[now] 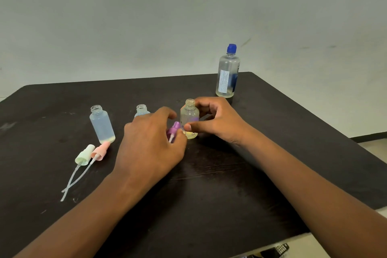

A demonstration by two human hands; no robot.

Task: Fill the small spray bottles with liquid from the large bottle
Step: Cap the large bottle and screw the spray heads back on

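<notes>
Three small bottles (189, 118) stand uncapped, nearly empty; right hand (217, 120) grasps one, left hand (150, 142) pinches the purple sprayer (174, 129). Filling remains.

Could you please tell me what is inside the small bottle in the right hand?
A shallow yellowish layer sits at the bottom of the bottle; its mouth is uncapped. The right hand covers part of its side.
</notes>
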